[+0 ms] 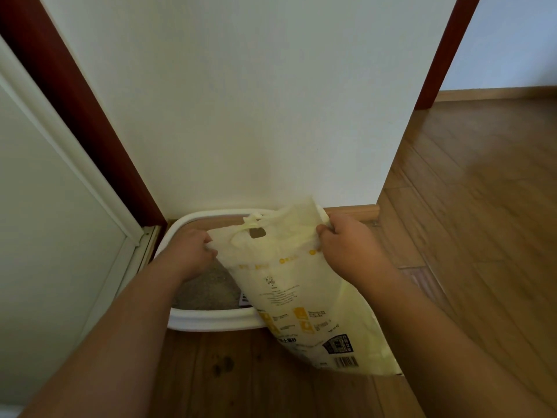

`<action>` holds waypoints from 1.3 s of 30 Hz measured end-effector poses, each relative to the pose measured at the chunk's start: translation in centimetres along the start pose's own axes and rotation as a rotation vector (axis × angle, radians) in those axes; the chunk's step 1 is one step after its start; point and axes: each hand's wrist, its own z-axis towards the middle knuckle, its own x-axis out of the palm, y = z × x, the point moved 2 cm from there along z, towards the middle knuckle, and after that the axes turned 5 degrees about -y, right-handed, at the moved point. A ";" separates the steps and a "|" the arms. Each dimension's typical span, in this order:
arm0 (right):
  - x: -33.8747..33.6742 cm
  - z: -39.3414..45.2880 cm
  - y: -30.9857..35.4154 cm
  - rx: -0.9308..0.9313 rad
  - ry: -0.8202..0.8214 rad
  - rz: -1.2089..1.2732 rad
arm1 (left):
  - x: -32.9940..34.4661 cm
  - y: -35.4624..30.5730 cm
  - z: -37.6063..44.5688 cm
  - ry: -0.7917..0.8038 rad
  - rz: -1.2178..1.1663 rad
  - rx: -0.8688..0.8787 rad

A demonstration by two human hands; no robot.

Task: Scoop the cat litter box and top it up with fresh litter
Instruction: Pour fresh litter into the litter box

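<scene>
A pale yellow litter bag with a cut-out handle, printed text and a barcode leans over the right side of a white litter box. The box stands on the wooden floor against the white wall. Grey litter shows inside it, left of the bag. My left hand pinches the bag's top left edge over the box. My right hand grips the top right edge. The bag's top is crumpled, and I cannot tell whether it is open. The bag hides the right part of the box.
A white wall rises directly behind the box. A dark red door frame and a white door stand on the left. Wooden floor stretches to the right towards another doorway. A few dark specks lie before the box.
</scene>
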 end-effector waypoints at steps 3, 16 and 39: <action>-0.2 0.1 -0.3 0.018 0.030 -0.015 | 0.4 -0.3 0.2 0.012 -0.043 0.029; -1.1 0.7 -2.9 0.074 0.119 -0.275 | 2.7 -3.2 -1.1 -0.089 -0.257 0.128; -4.8 1.9 -8.4 0.201 -0.138 -0.067 | 7.0 -5.9 -1.3 -0.101 -0.700 -0.022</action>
